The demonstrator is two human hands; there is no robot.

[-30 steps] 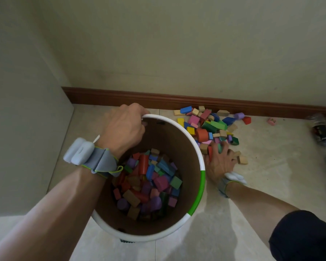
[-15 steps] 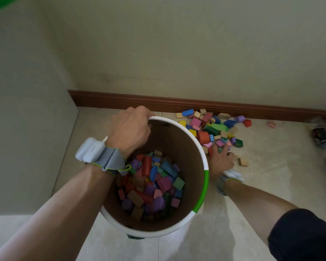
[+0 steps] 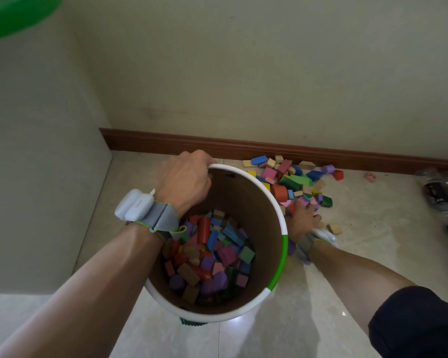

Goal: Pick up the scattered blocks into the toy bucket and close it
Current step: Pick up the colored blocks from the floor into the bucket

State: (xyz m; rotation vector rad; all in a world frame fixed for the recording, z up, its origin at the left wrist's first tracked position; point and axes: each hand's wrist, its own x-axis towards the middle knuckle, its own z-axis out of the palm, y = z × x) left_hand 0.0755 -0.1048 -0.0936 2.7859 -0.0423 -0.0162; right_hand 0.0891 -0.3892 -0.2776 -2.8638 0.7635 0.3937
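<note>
The toy bucket (image 3: 282, 223), brown inside with a white and green rim, stands on the floor, partly filled with coloured blocks (image 3: 212, 251). My left hand (image 3: 185, 180) grips its far-left rim. A pile of scattered blocks (image 3: 287, 179) lies on the floor by the baseboard, right of the bucket. My right hand (image 3: 301, 220) reaches into the near edge of that pile, palm down, fingers among the blocks; the bucket rim hides part of it, so its grip is unclear. A lone tan block (image 3: 334, 229) lies right of that hand.
A wall with a brown baseboard (image 3: 166, 142) runs behind the blocks; a pale panel stands at the left. A small pink piece (image 3: 370, 177) lies apart at the right. Dark clutter (image 3: 442, 192) sits at the far right. A green shape (image 3: 16, 14) fills the top-left corner.
The view has shifted, with a green shape entering at top left. My right hand has slid a little further into the block pile. My left hand keeps its hold on the rim.
</note>
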